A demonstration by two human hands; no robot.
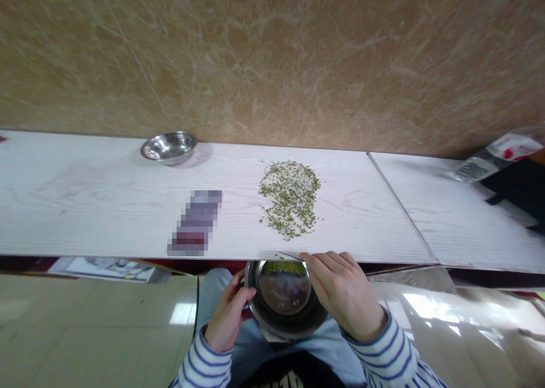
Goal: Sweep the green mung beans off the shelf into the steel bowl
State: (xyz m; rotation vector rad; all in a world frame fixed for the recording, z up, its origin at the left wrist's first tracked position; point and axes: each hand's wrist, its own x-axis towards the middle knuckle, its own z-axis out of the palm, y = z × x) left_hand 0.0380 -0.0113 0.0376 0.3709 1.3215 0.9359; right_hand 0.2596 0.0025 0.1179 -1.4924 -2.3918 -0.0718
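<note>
Below the table's front edge, a round steel pot sits over my lap, with green mung-like beans along its far inner side. My left hand grips the pot's left rim, thumb on top. My right hand is closed at the table edge above the pot's right side. From its fingers a thin, pointed tool sticks out to the left; its exact kind is unclear. A few loose grains lie beside its tip. Farther back on the table, white grains and green beans are spread in a mixed patch.
A shallow steel bowl stands at the back left by the wall. A blurred-out phone-shaped object lies left of the grains. At the far right are a clear plastic package and a black object. A seam crosses the white table.
</note>
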